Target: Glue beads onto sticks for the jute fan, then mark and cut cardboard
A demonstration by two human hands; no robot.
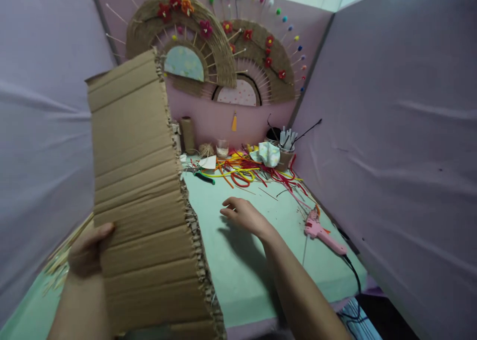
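Note:
My left hand [88, 253] grips the left edge of a large curved piece of corrugated cardboard [141, 201] and holds it upright over the left side of the table. The cardboard's right edge is ragged. My right hand [244, 214] hovers over the mint-green table top [238, 260] near its middle, fingers loosely stretched toward the left, holding nothing. The cardboard hides the left part of the table.
A pink glue gun [322, 232] with a black cord lies at the right edge. Coloured pipe cleaners [253, 173], pliers [203, 175], cups and a twine roll [188, 133] crowd the back. Woven fan decorations [208, 46] hang on the pink wall. Thin sticks [61, 263] lie at left.

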